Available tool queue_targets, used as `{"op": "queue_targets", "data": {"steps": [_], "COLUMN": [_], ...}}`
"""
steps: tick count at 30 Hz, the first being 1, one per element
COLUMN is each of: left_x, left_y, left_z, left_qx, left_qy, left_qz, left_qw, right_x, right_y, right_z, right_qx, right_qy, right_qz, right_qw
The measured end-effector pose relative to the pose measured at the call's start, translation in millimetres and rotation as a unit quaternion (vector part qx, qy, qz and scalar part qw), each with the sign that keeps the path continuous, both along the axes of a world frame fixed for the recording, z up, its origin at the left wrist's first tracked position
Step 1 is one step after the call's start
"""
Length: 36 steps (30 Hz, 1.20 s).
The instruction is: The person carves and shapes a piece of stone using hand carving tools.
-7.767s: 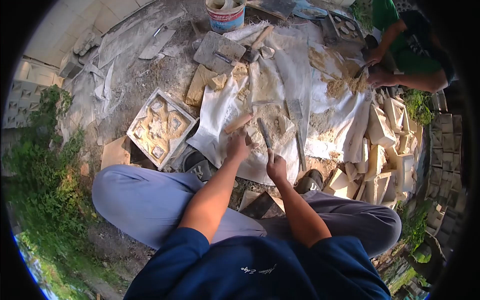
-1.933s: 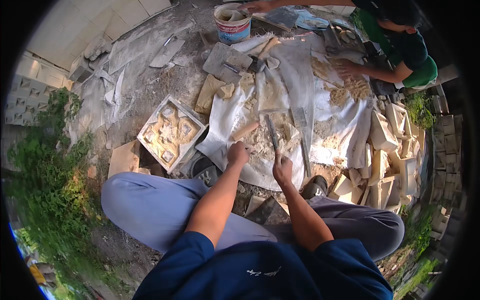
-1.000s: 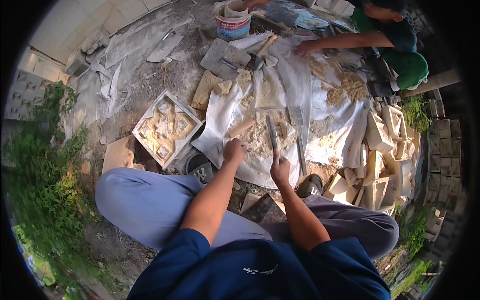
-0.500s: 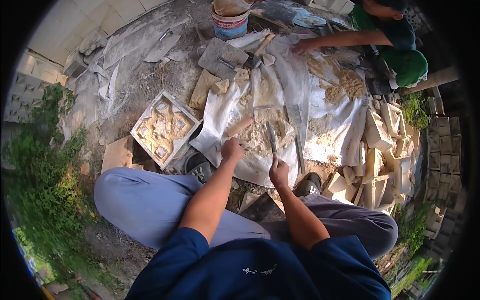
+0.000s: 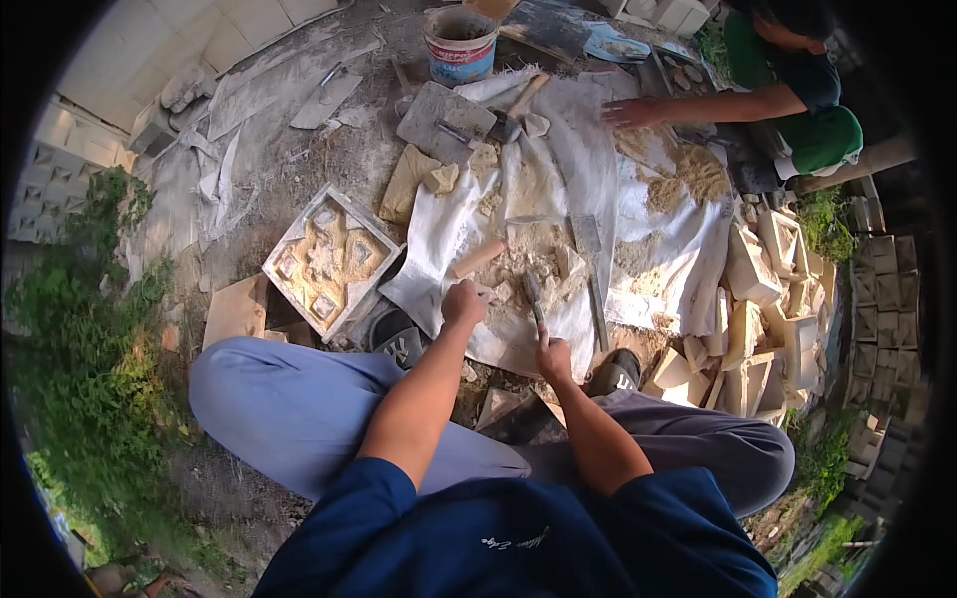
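Note:
My right hand (image 5: 553,357) is closed round the handle of a narrow-bladed metal tool (image 5: 534,291). Its blade points away from me into crumbled pale material (image 5: 513,267) on a white sack (image 5: 424,264). My left hand (image 5: 465,303) is closed at the near side of this pile; whatever its fingers hold is too small to make out. Just beyond that hand lies a short wooden cylinder (image 5: 479,259). To the left rests a square mould (image 5: 331,261) with sandy material and raised shapes inside. A flat metal strip (image 5: 598,311) lies right of the tool.
A co-worker's hand (image 5: 633,113) reaches over the sheet at upper right, near brown sand (image 5: 690,177). A hammer (image 5: 506,126) and grey slab (image 5: 444,118) lie ahead, with a bucket (image 5: 462,48) behind. Pale hollow blocks (image 5: 755,261) are piled on the right.
My right hand has drawn slightly nearer to me, and the tool's tip with it. My left hand is almost still. The co-worker's hand has shifted right, and the bucket's top is now uncovered.

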<state>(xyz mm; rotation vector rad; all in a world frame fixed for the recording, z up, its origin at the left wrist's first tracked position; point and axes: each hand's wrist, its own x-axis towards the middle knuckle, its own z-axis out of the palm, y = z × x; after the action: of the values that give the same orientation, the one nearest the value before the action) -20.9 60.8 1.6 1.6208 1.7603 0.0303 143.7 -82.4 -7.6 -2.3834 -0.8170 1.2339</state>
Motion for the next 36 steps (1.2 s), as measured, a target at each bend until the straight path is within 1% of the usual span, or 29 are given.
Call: {"op": "queue_targets", "data": {"steps": [3,4,5,6,8,9,11,12,13,15,17,18,19,21,22,23,24,25,26,27,28,29,30,31,32,33,34,36], "left_x": [-1.2,-0.6,0.5,1.0,-1.0,-2.0,-2.3,-1.0,-0.4,1.2,0.0,3.9,4.1,-1.0,-2.3,-3.0,-2.4,-1.0,-0.1,0.8,0.6,1.2,1.7,2.2,-0.6,-1.0,-2.4,-2.9], "left_y": [1.6,1.0,2.2,2.8,0.6,-0.3,-0.1,1.4,-0.7,7.2,-0.3,-2.5,-1.2,1.2,-2.1,-2.3,-1.5,1.5,2.9,2.5,4.0,6.9,3.3,-1.5,-0.9,0.4,0.7,-1.4], "left_z": [-8.7,-11.3,-13.7,-9.1,6.5,2.1,-3.8,0.4,6.7,11.2,2.0,28.3,17.8,3.1,-1.8,-6.3,-4.0,-2.3,-0.1,1.8,2.9,2.5,4.6,6.0,6.9,4.7,2.9,2.7], "left_qx": [-0.007,-0.001,0.007,0.005,0.001,-0.001,0.007,0.012,-0.001,-0.006,0.004,-0.002,-0.004,-0.004,0.04,0.039,0.014,-0.009,-0.006,-0.01,-0.015,-0.014,0.011,0.035,0.013,0.013,0.014,0.016], "left_qy": [0.006,0.019,0.032,0.032,0.0,-0.001,-0.016,-0.018,-0.008,0.003,-0.003,0.018,0.018,0.013,-0.002,-0.003,0.004,0.011,0.011,0.013,0.017,0.018,0.034,0.049,-0.007,-0.007,-0.014,-0.023], "left_qz": [-0.006,-0.008,-0.008,-0.008,-0.011,-0.007,-0.014,-0.014,-0.011,-0.012,-0.003,0.003,0.003,-0.006,-0.003,0.002,0.002,0.0,-0.002,-0.002,-0.002,-0.005,-0.004,-0.003,-0.008,-0.007,-0.016,-0.021], "left_qw": [1.0,1.0,0.999,0.999,1.0,1.0,1.0,1.0,1.0,1.0,1.0,1.0,1.0,1.0,0.999,0.999,1.0,1.0,1.0,1.0,1.0,1.0,0.999,0.998,1.0,1.0,1.0,0.999], "right_x": [4.5,4.1,4.1,2.9,-2.4,-4.3,-8.6,-6.0,2.0,0.9,2.9,3.1,0.2,-6.3,-10.2,-14.1,-16.3,-13.4,-12.7,-12.8,-9.5,-3.9,-0.7,0.2,-1.9,-4.3,-8.1,-11.8], "right_y": [8.5,11.8,16.9,23.0,30.1,27.8,17.2,9.4,1.2,0.8,12.6,16.2,21.8,27.2,26.7,22.6,16.1,7.5,-0.7,-1.5,3.8,11.6,15.9,22.7,26.4,30.2,31.7,30.0], "right_z": [-1.5,4.9,11.6,19.2,29.6,27.4,26.5,12.5,-19.2,-22.9,1.6,1.9,20.0,23.9,24.5,26.2,26.0,10.5,-5.0,-4.5,-5.7,-8.3,0.2,15.0,25.0,28.0,28.5,31.4], "right_qx": [-0.019,0.015,0.013,0.052,0.136,0.134,0.173,0.103,0.014,0.028,0.027,0.055,0.065,0.12,0.12,0.155,0.19,0.125,0.107,0.09,0.093,0.072,0.044,0.048,0.07,0.095,0.094,0.176], "right_qy": [-0.01,-0.009,-0.009,-0.019,-0.03,-0.03,-0.028,-0.049,-0.041,-0.047,-0.025,-0.034,-0.017,-0.018,-0.017,-0.013,-0.009,-0.037,-0.055,-0.073,-0.072,-0.053,-0.032,-0.014,-0.013,-0.013,-0.012,-0.002], "right_qz": [-0.016,-0.021,-0.023,-0.031,-0.045,-0.041,-0.027,0.011,0.037,-0.006,-0.001,0.003,-0.005,-0.036,-0.03,-0.033,-0.039,-0.002,0.004,0.009,0.005,0.016,0.029,0.024,0.004,-0.014,-0.01,-0.039], "right_qw": [1.0,1.0,1.0,0.998,0.989,0.99,0.984,0.993,0.998,0.998,0.999,0.998,0.998,0.992,0.992,0.987,0.981,0.991,0.993,0.993,0.993,0.996,0.998,0.998,0.997,0.995,0.995,0.984]}}
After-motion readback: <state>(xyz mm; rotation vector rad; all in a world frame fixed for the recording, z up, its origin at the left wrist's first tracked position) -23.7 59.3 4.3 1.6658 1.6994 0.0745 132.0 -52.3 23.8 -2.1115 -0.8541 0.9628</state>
